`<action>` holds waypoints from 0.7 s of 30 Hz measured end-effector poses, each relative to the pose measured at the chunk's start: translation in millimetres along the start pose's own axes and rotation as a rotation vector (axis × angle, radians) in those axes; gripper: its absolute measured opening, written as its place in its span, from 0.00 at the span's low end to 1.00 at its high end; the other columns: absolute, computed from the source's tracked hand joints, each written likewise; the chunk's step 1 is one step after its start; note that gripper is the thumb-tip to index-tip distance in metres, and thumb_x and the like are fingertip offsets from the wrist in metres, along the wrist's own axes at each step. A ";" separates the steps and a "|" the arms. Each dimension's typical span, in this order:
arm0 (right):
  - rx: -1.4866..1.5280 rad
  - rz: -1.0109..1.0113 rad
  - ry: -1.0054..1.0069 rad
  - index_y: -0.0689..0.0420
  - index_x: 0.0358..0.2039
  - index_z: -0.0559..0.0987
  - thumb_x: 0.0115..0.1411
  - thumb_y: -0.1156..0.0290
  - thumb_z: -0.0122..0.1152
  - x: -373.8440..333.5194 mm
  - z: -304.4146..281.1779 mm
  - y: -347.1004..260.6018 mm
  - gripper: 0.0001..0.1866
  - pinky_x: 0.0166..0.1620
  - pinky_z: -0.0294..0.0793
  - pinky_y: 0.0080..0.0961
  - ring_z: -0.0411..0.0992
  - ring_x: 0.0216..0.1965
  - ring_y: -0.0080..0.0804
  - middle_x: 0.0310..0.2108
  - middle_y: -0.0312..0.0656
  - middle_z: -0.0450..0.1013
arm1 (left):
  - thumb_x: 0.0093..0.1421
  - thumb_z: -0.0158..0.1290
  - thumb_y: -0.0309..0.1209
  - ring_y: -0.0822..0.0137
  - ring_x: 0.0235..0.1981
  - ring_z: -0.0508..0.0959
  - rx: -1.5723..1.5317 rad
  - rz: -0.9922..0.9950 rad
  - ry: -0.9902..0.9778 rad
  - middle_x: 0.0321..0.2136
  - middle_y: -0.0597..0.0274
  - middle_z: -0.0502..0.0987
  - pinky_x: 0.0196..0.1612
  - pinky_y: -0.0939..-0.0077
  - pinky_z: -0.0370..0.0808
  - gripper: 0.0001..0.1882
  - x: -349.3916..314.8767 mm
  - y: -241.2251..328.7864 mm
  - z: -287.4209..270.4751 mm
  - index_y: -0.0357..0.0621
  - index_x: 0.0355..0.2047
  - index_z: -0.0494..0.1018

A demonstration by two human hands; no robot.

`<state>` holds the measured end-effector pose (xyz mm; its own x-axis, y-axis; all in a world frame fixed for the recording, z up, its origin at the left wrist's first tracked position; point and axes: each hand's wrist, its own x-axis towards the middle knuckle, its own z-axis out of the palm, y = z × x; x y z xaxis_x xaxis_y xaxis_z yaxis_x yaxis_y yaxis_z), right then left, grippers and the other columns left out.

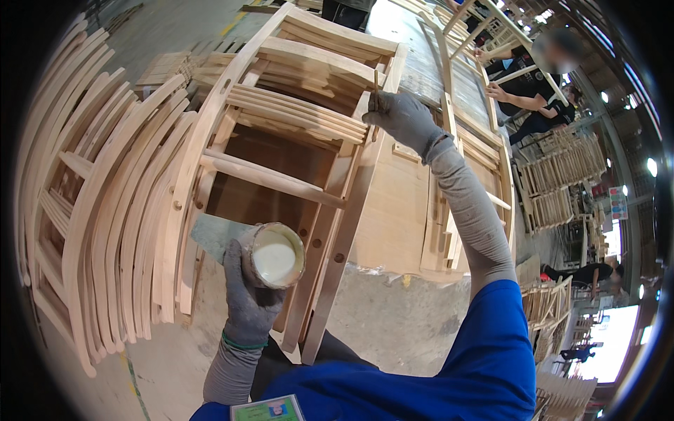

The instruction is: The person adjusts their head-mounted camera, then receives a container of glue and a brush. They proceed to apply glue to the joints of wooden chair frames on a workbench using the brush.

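Observation:
In a grey glove, my left hand (249, 302) is closed around a round cup (275, 256) of creamy white liquid. A flat greyish plate (214, 235) juts out beside the cup; whether my hand grips it too I cannot tell. My right hand (406, 121), also gloved in grey, pinches a thin brown stick (375, 88), whose lower end is hidden by the fingers. That hand is at the right upright of a pale wooden chair frame (277, 182). The frame has several slats and crosspieces and round holes near its lower ends, and lies on similar frames.
Many curved wooden frames (123, 224) stand stacked at the left. Brown cardboard (390, 217) covers the table on the right, where another wooden frame (502, 161) lies. Beyond it a co-worker's hand (497, 91) reaches toward a frame. More stacked wooden parts (562, 168) stand farther right.

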<state>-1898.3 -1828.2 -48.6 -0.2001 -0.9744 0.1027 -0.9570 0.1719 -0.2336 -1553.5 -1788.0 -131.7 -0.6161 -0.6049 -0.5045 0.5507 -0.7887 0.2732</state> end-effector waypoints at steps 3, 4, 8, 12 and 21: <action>0.037 0.100 -0.030 0.55 0.30 0.75 0.52 0.61 0.57 2.5 2.6 -3.0 0.11 0.34 0.69 0.37 0.72 0.31 0.46 0.25 0.45 0.73 | 0.59 0.42 0.56 0.60 0.48 0.72 0.009 -0.042 -0.039 0.48 0.58 0.70 0.47 0.62 0.75 0.30 10.3 13.3 -0.9 0.49 0.54 0.62; 0.066 0.113 0.016 0.55 0.29 0.75 0.51 0.62 0.57 4.1 5.5 -1.7 0.10 0.34 0.69 0.37 0.72 0.31 0.46 0.24 0.45 0.73 | 0.59 0.42 0.56 0.60 0.48 0.72 0.010 -0.063 -0.058 0.48 0.58 0.70 0.47 0.62 0.75 0.30 14.3 19.3 -1.6 0.49 0.54 0.62; 0.088 0.132 0.231 0.59 0.30 0.77 0.52 0.68 0.60 -0.2 8.9 -0.6 0.08 0.31 0.69 0.29 0.72 0.24 0.34 0.22 0.44 0.74 | 0.60 0.42 0.56 0.60 0.49 0.72 -0.020 -0.205 -0.128 0.49 0.58 0.70 0.48 0.62 0.75 0.30 29.8 46.6 -16.0 0.49 0.54 0.62; -0.112 0.203 0.116 0.57 0.31 0.76 0.52 0.64 0.57 -6.7 14.7 -19.1 0.10 0.35 0.69 0.39 0.72 0.33 0.48 0.26 0.48 0.74 | 0.60 0.41 0.56 0.61 0.51 0.71 0.041 -0.247 -0.192 0.49 0.57 0.69 0.46 0.66 0.76 0.31 38.6 88.9 -29.8 0.49 0.55 0.60; 0.231 0.302 -0.096 0.61 0.27 0.77 0.53 0.74 0.51 -30.0 2.7 -40.1 0.07 0.36 0.71 0.29 0.74 0.30 0.37 0.27 0.46 0.75 | 0.63 0.37 0.53 0.62 0.52 0.70 0.100 -0.143 -0.180 0.53 0.57 0.65 0.46 0.69 0.77 0.29 48.5 154.6 -38.1 0.49 0.58 0.56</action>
<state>-1853.3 -1806.3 -44.9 -0.4345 -0.8960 -0.0919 -0.7834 0.4263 -0.4522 -1476.8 -1935.1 -145.1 -0.7791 -0.4891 -0.3921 0.3977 -0.8692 0.2939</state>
